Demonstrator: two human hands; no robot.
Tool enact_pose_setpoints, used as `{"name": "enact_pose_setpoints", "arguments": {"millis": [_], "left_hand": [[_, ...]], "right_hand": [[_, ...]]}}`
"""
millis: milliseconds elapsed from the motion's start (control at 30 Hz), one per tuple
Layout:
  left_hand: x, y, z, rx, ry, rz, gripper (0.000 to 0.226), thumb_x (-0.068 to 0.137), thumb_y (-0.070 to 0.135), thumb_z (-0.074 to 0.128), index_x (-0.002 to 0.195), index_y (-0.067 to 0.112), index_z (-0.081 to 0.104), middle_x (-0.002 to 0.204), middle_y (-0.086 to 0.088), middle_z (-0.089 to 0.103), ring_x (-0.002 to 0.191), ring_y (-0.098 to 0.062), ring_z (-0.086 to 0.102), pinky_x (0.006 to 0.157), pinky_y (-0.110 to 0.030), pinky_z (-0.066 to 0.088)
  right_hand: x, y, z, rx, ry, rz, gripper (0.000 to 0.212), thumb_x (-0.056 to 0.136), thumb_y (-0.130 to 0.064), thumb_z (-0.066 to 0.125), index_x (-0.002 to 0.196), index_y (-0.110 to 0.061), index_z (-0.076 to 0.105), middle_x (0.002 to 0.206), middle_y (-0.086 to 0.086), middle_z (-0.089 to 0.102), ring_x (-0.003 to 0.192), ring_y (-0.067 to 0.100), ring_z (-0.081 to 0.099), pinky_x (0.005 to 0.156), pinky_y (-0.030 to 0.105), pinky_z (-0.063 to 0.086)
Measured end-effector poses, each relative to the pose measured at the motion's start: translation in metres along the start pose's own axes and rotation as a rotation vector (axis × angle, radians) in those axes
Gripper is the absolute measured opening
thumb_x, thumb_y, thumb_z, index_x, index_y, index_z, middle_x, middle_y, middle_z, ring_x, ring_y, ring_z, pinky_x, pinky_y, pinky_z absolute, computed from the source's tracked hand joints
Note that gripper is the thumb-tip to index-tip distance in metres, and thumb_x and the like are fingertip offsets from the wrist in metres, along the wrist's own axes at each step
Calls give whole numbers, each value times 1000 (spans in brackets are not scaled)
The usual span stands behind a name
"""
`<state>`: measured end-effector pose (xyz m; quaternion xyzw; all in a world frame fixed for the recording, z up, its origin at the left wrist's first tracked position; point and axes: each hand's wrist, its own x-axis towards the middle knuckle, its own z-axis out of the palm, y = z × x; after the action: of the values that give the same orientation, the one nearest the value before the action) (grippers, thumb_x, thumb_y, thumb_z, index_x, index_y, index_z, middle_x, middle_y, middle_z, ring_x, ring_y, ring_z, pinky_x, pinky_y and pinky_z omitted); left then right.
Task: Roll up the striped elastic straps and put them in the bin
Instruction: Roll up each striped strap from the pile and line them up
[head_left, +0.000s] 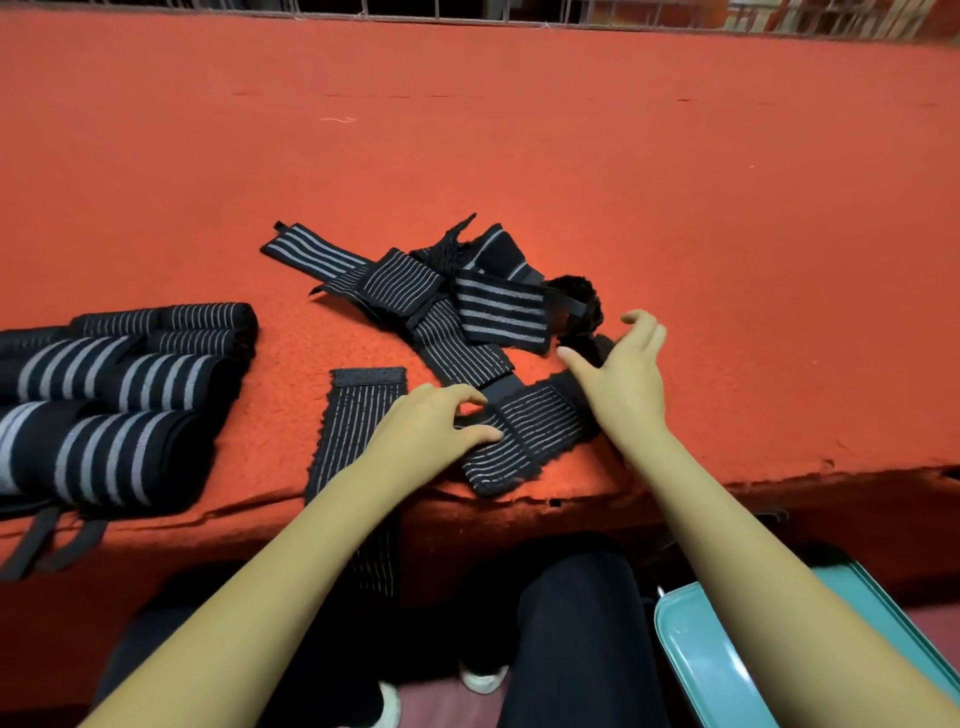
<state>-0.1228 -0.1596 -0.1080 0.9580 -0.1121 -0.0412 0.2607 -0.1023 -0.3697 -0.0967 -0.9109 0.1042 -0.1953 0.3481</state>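
Observation:
A loose heap of black straps with grey stripes (447, 301) lies in the middle of the red felt table (519, 156). One thin-striped strap (535, 436) lies flat near the front edge. My left hand (431, 426) rests on its left end, fingers curled over the cloth. My right hand (623, 369) hovers over its right end with fingers spread and holds nothing. Another flat strap (358, 426) hangs over the table edge beside my left forearm. The teal bin (727, 670) shows at the lower right, under my right arm.
Several rolled wide-striped straps (119, 395) lie in a row at the table's left edge, with loops hanging over the front. My dark-trousered legs are below the table. A metal grid runs along the far edge.

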Motion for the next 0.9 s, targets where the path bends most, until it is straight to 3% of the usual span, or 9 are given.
{"name": "enact_pose_setpoints", "arguments": {"millis": [67, 133, 267, 333, 433, 533, 633, 767, 900], "left_hand": [[-1, 2, 0, -16, 15, 9, 42, 80, 53, 68, 118, 35, 64, 101, 1, 56, 106, -20, 55, 97, -36, 43], [0, 2, 0, -56, 53, 31, 33, 81, 49, 69, 111, 36, 67, 107, 3, 63, 105, -16, 55, 96, -36, 44], [2, 8, 0, -68, 128, 94, 27, 87, 46, 63, 109, 31, 68, 103, 9, 64, 106, -14, 53, 97, -40, 42], [5, 16, 0, -37, 182, 109, 33, 91, 46, 58, 115, 26, 66, 105, 6, 55, 109, -16, 49, 100, -41, 39], [21, 39, -5, -239, 229, 98, 38, 92, 46, 56, 120, 20, 62, 112, 0, 56, 107, -18, 54, 95, -34, 41], [47, 70, -7, -350, 138, 34, 45, 91, 50, 57, 120, 15, 59, 112, 1, 62, 101, -14, 58, 84, -27, 42], [71, 89, 3, -228, -2, 0, 56, 82, 54, 65, 117, 12, 57, 114, -2, 62, 105, -19, 58, 85, -31, 44], [90, 92, 15, -159, -136, 10, 53, 75, 55, 73, 103, 12, 59, 98, 1, 63, 90, -18, 60, 71, -31, 45], [95, 90, 25, -151, -175, 40, 45, 73, 41, 78, 102, 15, 55, 83, 9, 54, 83, -15, 52, 68, -30, 40]], "right_hand": [[11, 2, 2, -57, -33, 77, 53, 89, -38, 65, 127, -8, 47, 128, 13, 49, 106, 39, 57, 77, 39, 40], [16, 7, 1, -100, -78, 83, 29, 92, -35, 60, 109, -12, 63, 111, 12, 65, 103, 36, 59, 74, 36, 38], [6, 20, -3, 56, -164, -75, 8, 93, -18, 58, 97, -16, 65, 80, -2, 62, 81, 24, 56, 67, 30, 35], [-3, 22, -6, 115, -193, -136, 16, 93, -13, 57, 105, -18, 67, 77, -11, 57, 76, 15, 52, 67, 26, 35], [-14, 22, -10, 133, -188, -240, 21, 92, -10, 59, 110, -17, 68, 95, -6, 68, 83, 9, 59, 77, 25, 42], [-25, 22, -10, 126, -173, -236, 22, 90, -13, 62, 112, -18, 59, 76, -2, 61, 59, 5, 48, 66, 34, 39], [-31, 26, -11, 143, -164, -234, 21, 89, -13, 62, 108, -15, 52, 65, 4, 53, 52, 9, 42, 61, 40, 39], [-36, 32, -16, 140, -186, -221, 22, 91, -14, 61, 108, -14, 47, 63, 9, 54, 48, 11, 38, 57, 43, 39], [-43, 38, -18, 115, -211, -239, 22, 92, -16, 61, 100, -23, 41, 70, -10, 50, 54, 3, 39, 58, 34, 33]]}}
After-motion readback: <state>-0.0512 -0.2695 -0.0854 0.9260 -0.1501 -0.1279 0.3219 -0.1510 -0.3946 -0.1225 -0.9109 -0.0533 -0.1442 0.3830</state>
